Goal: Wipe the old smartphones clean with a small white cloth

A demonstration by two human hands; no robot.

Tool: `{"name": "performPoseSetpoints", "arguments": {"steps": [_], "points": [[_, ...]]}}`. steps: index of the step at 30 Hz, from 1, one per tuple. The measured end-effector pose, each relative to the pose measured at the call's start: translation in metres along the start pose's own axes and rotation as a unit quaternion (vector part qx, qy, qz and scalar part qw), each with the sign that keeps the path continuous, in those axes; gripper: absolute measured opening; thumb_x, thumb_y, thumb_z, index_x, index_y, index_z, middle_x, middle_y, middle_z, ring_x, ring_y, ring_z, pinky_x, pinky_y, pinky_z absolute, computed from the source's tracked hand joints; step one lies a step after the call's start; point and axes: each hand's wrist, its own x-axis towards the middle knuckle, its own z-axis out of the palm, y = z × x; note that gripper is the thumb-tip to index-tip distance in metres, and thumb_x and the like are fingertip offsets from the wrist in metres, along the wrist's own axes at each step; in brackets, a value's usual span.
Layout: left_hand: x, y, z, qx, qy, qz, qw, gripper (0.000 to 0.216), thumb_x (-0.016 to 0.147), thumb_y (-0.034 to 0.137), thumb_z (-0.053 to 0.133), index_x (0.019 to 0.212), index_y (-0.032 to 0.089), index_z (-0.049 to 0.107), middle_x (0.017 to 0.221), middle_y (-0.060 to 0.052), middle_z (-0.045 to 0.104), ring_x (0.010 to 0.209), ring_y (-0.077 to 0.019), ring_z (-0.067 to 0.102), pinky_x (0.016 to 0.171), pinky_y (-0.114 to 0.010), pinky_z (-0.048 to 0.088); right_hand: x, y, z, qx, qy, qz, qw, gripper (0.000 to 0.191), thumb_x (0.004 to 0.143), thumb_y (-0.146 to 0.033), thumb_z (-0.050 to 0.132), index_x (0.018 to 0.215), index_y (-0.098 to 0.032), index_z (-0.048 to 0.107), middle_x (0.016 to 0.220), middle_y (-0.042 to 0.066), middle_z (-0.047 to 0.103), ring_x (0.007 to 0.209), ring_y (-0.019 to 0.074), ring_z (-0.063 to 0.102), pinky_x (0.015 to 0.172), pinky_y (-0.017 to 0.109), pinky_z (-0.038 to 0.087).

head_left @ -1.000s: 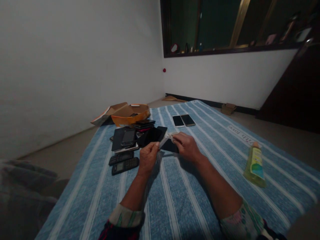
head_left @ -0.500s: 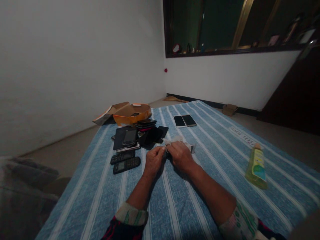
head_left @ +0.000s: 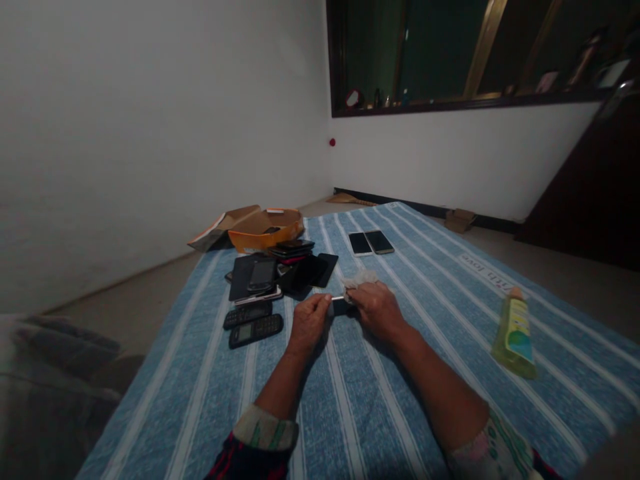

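Observation:
Between my two hands is a phone [head_left: 340, 308] with a pale edge, tilted above the striped cloth and partly hidden by my fingers. My left hand [head_left: 309, 323] pinches its left end. My right hand [head_left: 377, 310] is closed around a crumpled whitish tissue [head_left: 361, 278] pressed against the phone's right part. Left of my hands lie two black keypad phones [head_left: 256, 329] side by side. Beyond them is a heap of dark phones [head_left: 300, 270], some stacked. Two smartphones [head_left: 379, 242] lie next to each other farther back.
An opened orange cardboard box [head_left: 265, 239] stands at the far left of the blue striped cloth [head_left: 200, 373]. A bottle of yellow-green liquid [head_left: 515, 337] lies to the right. White walls and a dark-framed window are behind.
My right hand has slid right along the phone with the tissue, and more of the phone's pale edge shows between my hands. My left hand stays almost in place.

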Motion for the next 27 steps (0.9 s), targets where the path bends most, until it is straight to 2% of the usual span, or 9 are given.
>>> {"name": "performPoseSetpoints", "arguments": {"steps": [5, 10, 14, 17, 22, 27], "points": [[0.000, 0.000, -0.001, -0.003, -0.012, -0.011, 1.000, 0.034, 0.080, 0.045, 0.057, 0.064, 0.017, 0.069, 0.057, 0.002, 0.056, 0.060, -0.0154, 0.049, 0.057, -0.027, 0.040, -0.013, 0.029, -0.012, 0.039, -0.017, 0.046, 0.998, 0.022, 0.089, -0.011, 0.057, 0.096, -0.021, 0.075, 0.079, 0.005, 0.070, 0.076, 0.0199, 0.062, 0.072, 0.031, 0.039], [0.001, -0.002, 0.000, -0.015, -0.026, -0.019, 0.999, 0.036, 0.080, 0.047, 0.058, 0.063, 0.017, 0.069, 0.058, 0.000, 0.058, 0.060, -0.0163, 0.052, 0.056, -0.027, 0.042, -0.022, 0.048, -0.015, 0.140, -0.013, 0.096, 0.985, 0.025, 0.088, -0.014, 0.060, 0.103, -0.025, 0.077, 0.098, 0.007, 0.075, 0.088, 0.0209, 0.069, 0.078, 0.031, 0.049], [0.002, -0.005, -0.001, -0.028, -0.031, -0.021, 0.999, 0.036, 0.078, 0.049, 0.060, 0.073, 0.016, 0.075, 0.066, -0.004, 0.067, 0.067, -0.0195, 0.060, 0.059, -0.028, 0.047, -0.023, 0.050, -0.013, 0.191, 0.001, 0.069, 0.979, 0.025, 0.088, -0.014, 0.058, 0.102, -0.024, 0.077, 0.097, 0.007, 0.075, 0.088, 0.0207, 0.070, 0.079, 0.031, 0.051], [0.002, -0.005, -0.003, -0.045, -0.030, -0.020, 0.998, 0.033, 0.077, 0.046, 0.063, 0.081, 0.017, 0.079, 0.077, -0.007, 0.075, 0.072, -0.0210, 0.065, 0.062, -0.029, 0.049, -0.023, 0.050, -0.011, 0.167, 0.006, 0.032, 0.985, 0.023, 0.091, -0.015, 0.055, 0.099, -0.022, 0.075, 0.091, 0.008, 0.073, 0.083, 0.0201, 0.067, 0.075, 0.029, 0.049], [0.001, -0.002, -0.007, -0.056, -0.041, -0.020, 0.997, 0.029, 0.075, 0.043, 0.067, 0.079, 0.018, 0.080, 0.079, -0.008, 0.077, 0.075, -0.0228, 0.067, 0.068, -0.033, 0.052, -0.021, 0.052, -0.010, 0.133, 0.015, -0.006, 0.991, 0.023, 0.094, -0.013, 0.049, 0.090, -0.019, 0.071, 0.080, 0.007, 0.067, 0.076, 0.0188, 0.061, 0.071, 0.027, 0.044], [0.001, 0.001, -0.014, -0.061, -0.103, -0.013, 0.993, 0.025, 0.074, 0.040, 0.069, 0.079, 0.018, 0.079, 0.086, -0.010, 0.077, 0.085, -0.0257, 0.069, 0.082, -0.039, 0.052, -0.022, 0.055, -0.023, 0.183, -0.048, 0.018, 0.982, 0.020, 0.091, -0.012, 0.055, 0.090, -0.021, 0.074, 0.080, 0.004, 0.067, 0.075, 0.0170, 0.062, 0.069, 0.025, 0.043]]}}
